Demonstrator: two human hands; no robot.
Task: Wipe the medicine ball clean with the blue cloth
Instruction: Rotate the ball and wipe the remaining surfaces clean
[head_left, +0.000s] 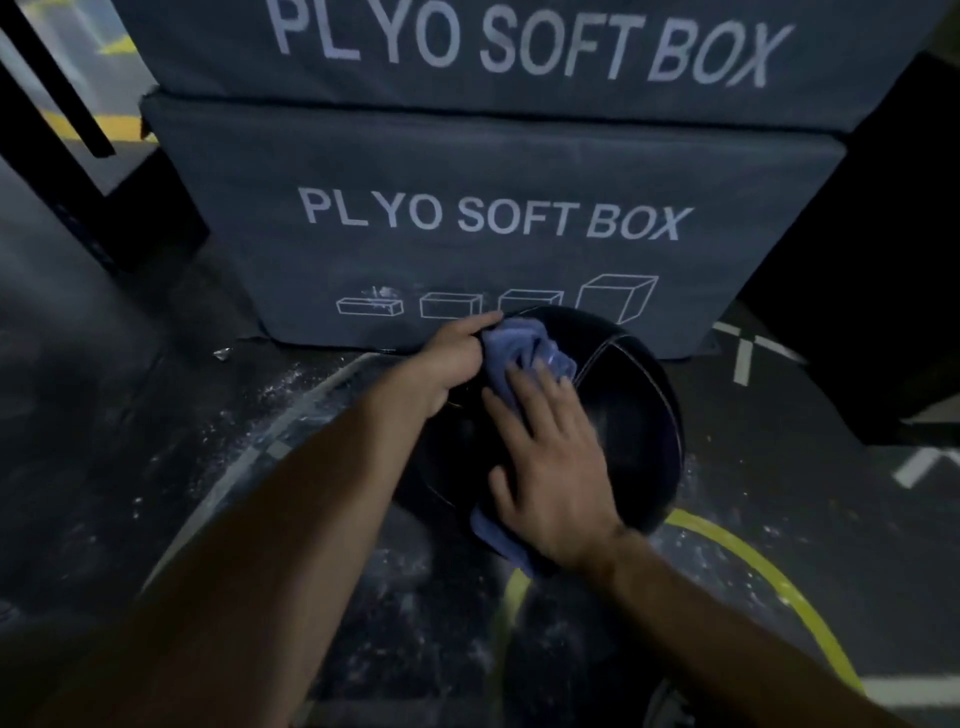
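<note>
The medicine ball (613, 415) sits at frame centre on the floor (130, 415), just before two stacked boxes (493, 234). The cloth (519, 348) lies on the ball's upper left, under both hands

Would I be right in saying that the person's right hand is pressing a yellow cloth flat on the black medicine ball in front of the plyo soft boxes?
Not quite: the cloth is blue, not yellow, as the head view shows. The rest holds: the right hand presses it flat on the black medicine ball, which sits in front of the plyo soft boxes.
</note>
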